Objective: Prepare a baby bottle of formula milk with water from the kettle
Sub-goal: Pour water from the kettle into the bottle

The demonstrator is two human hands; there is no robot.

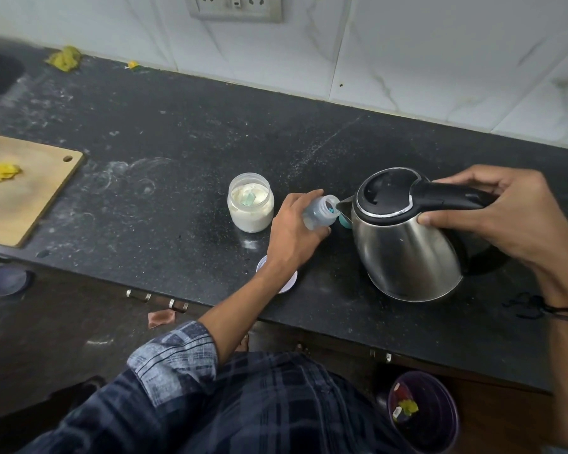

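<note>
Head view, the only one.

Step in hand: filling with water, judged from the pose. The baby bottle (320, 214) is uncapped and tilted, its mouth turned right and touching or just short of the spout of the kettle (404, 244). Whether water is running cannot be told; no level shows in the bottle.

Left hand (292, 231): fingers curled round the bottle body, thumb on the near side, forearm reaching in from the near edge of the counter (177, 142).

Right hand (492, 217): fingers wrapped over the black handle, thumb pressed at its lower side. The kettle leans left toward the bottle, its base close to the counter.

Formula jar (250, 204): open, just left of the bottle, powder and a scoop (248, 200) inside. A round lid (289, 285) lies under the left wrist.

Next move, as I judge it: tip the kettle slowly, keep spout over mouth, then bring the bottle upright before adding powder. The mouth is narrow; hot spill on the left fingers is the risk.
</note>
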